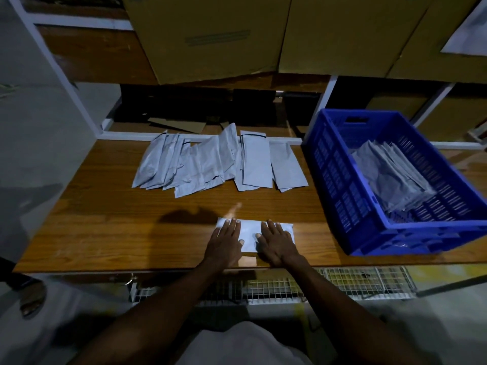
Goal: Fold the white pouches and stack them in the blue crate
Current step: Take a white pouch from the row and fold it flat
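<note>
While both palms lie flat with fingers straight, the left hand and right hand press a white pouch on the wooden table, the blue crate just right.

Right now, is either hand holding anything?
Nothing is gripped: the left hand and right hand press flat on the white plastic pouch.

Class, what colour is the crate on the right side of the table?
Blue; the crate shows best in the head view, the only one given.
</note>
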Demonstrator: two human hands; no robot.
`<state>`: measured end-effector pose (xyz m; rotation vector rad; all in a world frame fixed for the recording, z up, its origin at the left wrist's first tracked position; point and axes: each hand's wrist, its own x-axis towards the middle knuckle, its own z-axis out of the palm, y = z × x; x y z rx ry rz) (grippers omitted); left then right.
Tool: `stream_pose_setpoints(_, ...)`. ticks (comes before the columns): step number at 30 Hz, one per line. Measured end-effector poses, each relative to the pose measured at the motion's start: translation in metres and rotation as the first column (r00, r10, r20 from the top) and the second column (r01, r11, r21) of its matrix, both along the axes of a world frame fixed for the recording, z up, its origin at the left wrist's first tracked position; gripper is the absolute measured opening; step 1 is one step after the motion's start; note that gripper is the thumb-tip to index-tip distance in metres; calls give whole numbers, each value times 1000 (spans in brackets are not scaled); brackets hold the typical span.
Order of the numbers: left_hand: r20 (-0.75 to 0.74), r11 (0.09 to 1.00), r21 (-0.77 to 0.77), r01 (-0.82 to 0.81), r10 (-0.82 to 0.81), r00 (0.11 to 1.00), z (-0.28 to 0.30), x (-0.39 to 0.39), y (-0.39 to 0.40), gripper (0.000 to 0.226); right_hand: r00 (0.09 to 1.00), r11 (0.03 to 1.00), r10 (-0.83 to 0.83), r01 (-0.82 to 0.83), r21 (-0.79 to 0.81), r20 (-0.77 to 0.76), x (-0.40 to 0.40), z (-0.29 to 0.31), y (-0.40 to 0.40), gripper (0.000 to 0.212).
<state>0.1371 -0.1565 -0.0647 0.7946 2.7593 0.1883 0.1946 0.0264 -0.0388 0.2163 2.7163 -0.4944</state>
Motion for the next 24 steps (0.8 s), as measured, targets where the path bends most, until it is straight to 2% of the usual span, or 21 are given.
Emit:
stream_pose_setpoints(3, -12, 999, -37, 25, -25, 1000, 19, -13, 3, 67, 996, 998, 38, -33, 59, -83, -7, 11, 9, 60)
stream_pose_setpoints(5, -43, 997, -47, 56, -58, 997, 30, -22, 5, 74, 998, 995, 47, -43, 95, -43, -13, 13, 13, 61)
stream_pose_setpoints(8, -9, 993, -78, 88, -89, 996, 34, -32, 6, 80, 997, 991, 66, -62, 116, -34, -15, 17, 17, 57)
stream_pose_setpoints(12, 35, 993, -79, 91, -88, 995, 31, -42, 5, 73, 995, 985, 85, -76, 155, -51, -15, 22, 20, 70)
stream_pose_setpoints(15, -8, 992, -83, 94, -95, 995, 38, -43, 7, 79, 992, 981, 78, -59, 186, -97, -18, 24, 22, 75)
stream_pose_setpoints(17, -79, 990, -96, 104, -111, 991, 45, -44, 12, 81, 986, 969, 101, -68, 236, -131, -21, 29, 22, 65)
stream_pose_setpoints(21, -210, 991, -73, 109, -122, 970, 59, -54, 19, 65, 972, 962, 85, -23, 272, -217, -26, 40, 22, 42)
stream_pose_setpoints(24, -237, 992, -47, 115, -123, 964, 67, -60, 21, 41, 959, 972, 69, -3, 233, -273, -25, 47, 22, 42)
